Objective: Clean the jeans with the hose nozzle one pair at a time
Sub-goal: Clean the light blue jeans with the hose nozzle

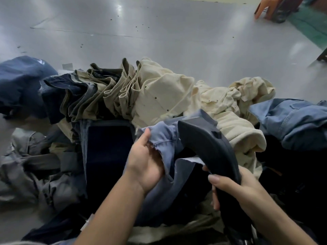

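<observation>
The right hand [235, 184] is gripping the dark hose nozzle [207, 147] by its handle, head aimed at the pale blue jeans [166, 138]. The left hand [145, 161] is pinching those jeans' frayed edge, holding them up over the heaped cream [159, 92], khaki and denim garments on the grey floor [159, 32].

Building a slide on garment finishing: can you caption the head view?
Left hand grips light blue jeans while right hand holds the dark hose nozzle against them.
</observation>
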The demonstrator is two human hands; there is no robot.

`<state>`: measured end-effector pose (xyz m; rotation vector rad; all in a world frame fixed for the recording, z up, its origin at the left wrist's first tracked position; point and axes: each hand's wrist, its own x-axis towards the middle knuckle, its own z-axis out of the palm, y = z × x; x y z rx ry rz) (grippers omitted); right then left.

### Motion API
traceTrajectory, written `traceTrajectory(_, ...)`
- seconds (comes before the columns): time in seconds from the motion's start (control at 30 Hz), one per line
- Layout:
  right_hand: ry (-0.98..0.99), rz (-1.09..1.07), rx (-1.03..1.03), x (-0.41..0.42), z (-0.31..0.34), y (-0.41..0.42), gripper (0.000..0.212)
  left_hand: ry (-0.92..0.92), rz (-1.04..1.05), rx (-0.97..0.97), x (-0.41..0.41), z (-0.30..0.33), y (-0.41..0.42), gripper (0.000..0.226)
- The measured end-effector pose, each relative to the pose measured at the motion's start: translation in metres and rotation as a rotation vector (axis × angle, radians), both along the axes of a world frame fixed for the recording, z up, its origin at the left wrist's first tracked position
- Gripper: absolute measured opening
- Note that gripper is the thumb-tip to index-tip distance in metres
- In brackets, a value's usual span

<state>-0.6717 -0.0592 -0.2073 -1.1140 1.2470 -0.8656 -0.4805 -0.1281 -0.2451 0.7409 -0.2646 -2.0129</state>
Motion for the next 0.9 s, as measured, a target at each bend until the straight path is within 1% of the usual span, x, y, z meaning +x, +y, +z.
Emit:
traceTrajectory(0.03, 0.012, 0.006, 0.012, 0.000, -0.002, 0.000, 0.052, -0.022, -0.023, 0.001, 0.000, -0.001, -0.004, 0.066)
traceTrajectory(0.07, 0.022, 0.010, 0.019, -0.001, -0.002, -0.001, 0.057, -0.028, -0.051, 0.019, 0.000, -0.002, -0.009, 0.068)
traceTrajectory(0.1, 0.028, 0.021, 0.022, -0.001, -0.001, -0.002, 0.057, -0.037, -0.067, 0.046, -0.001, -0.002, -0.012, 0.069)
traceTrajectory(0.17, 0.028, 0.076, 0.017, -0.001, 0.002, -0.003, 0.049, -0.045, -0.068, 0.041, -0.003, 0.000, -0.015, 0.064)
traceTrajectory(0.27, 0.047, 0.173, 0.040, -0.001, 0.004, -0.002, 0.043, 0.062, -0.066, 0.024, -0.005, 0.001, -0.017, 0.061)
traceTrajectory(0.33, 0.089, 0.216, 0.062, 0.001, 0.003, 0.000, 0.042, 0.088, -0.079, 0.024, -0.003, 0.000, -0.018, 0.063)
traceTrajectory(0.43, 0.160, 0.161, 0.026, 0.005, 0.001, -0.002, 0.046, 0.082, -0.132, -0.007, -0.005, -0.002, -0.013, 0.060)
traceTrajectory(0.53, 0.134, 0.065, 0.019, 0.005, 0.004, -0.007, 0.039, 0.061, -0.170, -0.049, -0.011, -0.004, -0.007, 0.051)
traceTrajectory(0.67, 0.091, -0.049, -0.003, 0.001, 0.012, -0.010, 0.027, 0.096, -0.169, -0.091, -0.007, 0.002, -0.009, 0.054)
traceTrajectory(0.77, 0.080, 0.028, 0.018, 0.000, 0.014, -0.006, 0.031, 0.097, -0.100, -0.092, -0.002, 0.003, -0.016, 0.054)
traceTrajectory(0.9, 0.126, 0.117, 0.034, 0.008, 0.008, -0.003, 0.035, 0.060, -0.120, -0.065, -0.007, -0.001, -0.017, 0.056)
